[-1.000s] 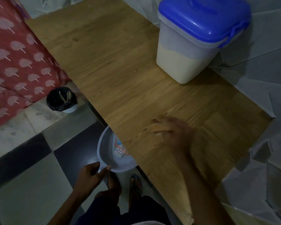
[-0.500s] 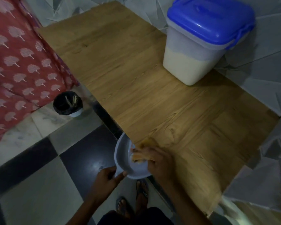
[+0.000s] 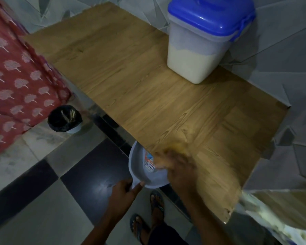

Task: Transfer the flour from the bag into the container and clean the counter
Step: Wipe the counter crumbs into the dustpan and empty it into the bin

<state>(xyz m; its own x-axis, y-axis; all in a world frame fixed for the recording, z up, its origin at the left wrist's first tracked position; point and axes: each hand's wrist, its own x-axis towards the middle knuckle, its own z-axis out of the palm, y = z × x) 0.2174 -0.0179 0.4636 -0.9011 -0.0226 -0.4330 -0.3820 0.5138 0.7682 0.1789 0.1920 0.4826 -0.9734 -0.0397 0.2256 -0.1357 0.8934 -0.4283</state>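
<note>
I see my left hand point(image 3: 125, 190) pinching the handle of a pale dustpan point(image 3: 145, 171), held just under the counter point(image 3: 148, 82) edge as before. My right hand point(image 3: 177, 167), blurred, fingers curled on a yellowish cloth point(image 3: 177, 147), sits at the edge, slightly farther onto the wood than half a second ago. The lidded container point(image 3: 200, 50), part full of flour, stands at the counter's back.

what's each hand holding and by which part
Left hand pinches the dustpan by its handle. Right hand grips a yellowish cloth; too blurred to tell where.
</note>
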